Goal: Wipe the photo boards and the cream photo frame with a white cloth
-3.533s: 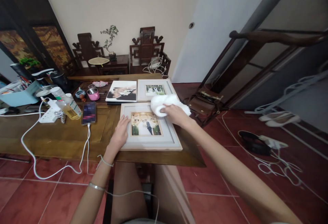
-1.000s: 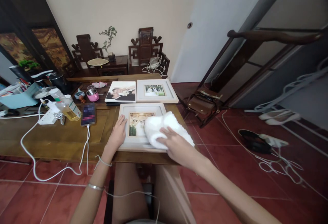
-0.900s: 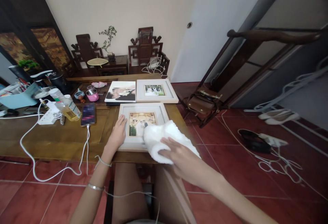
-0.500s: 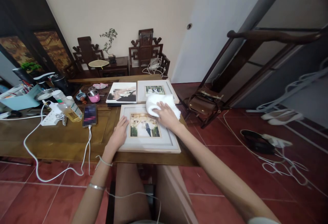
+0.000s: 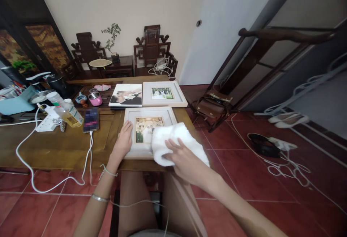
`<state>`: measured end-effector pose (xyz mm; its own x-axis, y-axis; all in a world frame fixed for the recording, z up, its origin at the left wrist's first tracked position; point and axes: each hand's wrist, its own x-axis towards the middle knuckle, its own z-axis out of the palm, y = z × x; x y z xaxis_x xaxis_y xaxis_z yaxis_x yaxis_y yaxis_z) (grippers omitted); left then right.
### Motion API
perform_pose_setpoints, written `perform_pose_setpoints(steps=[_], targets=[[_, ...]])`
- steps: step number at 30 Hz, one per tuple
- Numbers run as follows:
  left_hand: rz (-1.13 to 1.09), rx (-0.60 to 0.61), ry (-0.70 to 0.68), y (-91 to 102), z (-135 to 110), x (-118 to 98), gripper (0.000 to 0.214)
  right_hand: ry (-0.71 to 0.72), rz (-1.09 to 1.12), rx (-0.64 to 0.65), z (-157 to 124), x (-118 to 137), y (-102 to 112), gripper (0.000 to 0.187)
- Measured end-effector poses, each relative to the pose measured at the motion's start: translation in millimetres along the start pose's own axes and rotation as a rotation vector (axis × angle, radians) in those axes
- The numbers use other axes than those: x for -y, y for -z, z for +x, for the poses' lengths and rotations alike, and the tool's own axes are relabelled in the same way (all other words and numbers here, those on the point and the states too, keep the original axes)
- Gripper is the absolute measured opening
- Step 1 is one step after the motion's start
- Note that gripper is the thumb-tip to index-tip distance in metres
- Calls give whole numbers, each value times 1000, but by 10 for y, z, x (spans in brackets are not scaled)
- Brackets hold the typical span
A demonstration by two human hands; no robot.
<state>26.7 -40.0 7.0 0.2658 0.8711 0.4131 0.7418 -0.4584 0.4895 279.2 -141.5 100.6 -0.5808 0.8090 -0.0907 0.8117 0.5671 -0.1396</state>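
Observation:
A white picture frame with a wedding photo lies flat near the front edge of the wooden table. My left hand rests on its left edge, fingers stretched out. In my right hand is a white cloth, bunched and pressed over the frame's lower right part, partly hanging past the frame's right side. The cloth hides that corner and some of the photo. Just behind, a second framed photo lies beside a photo album with a picture on its cover.
To the left on the table are a phone on a white cable, a bottle of yellow liquid, a power strip and a pink cup. A dark wooden chair holding a brown bag stands right.
My right hand has drawn the cloth from the frame's upper right corner down toward its lower right corner. My left hand stays on the left edge. The view has shifted slightly.

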Motion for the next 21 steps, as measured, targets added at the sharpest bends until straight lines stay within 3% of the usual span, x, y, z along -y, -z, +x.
perform_pose_setpoints(steps=[5,8,11,17,21], targets=[[13,33,9,45,33,-28,52,125,13,-34,467,359,-86,42],[9,46,-25,70,50,-15,52,152,6,-61,577,446,-150,36],[19,37,-50,72,49,6,52,110,30,-85,420,330,-158,40],[3,55,-53,55,21,32,53,-86,5,-91,-112,-153,-121,47],[16,110,11,99,4,-32,49,-98,-55,-145,5,-304,-147,48]])
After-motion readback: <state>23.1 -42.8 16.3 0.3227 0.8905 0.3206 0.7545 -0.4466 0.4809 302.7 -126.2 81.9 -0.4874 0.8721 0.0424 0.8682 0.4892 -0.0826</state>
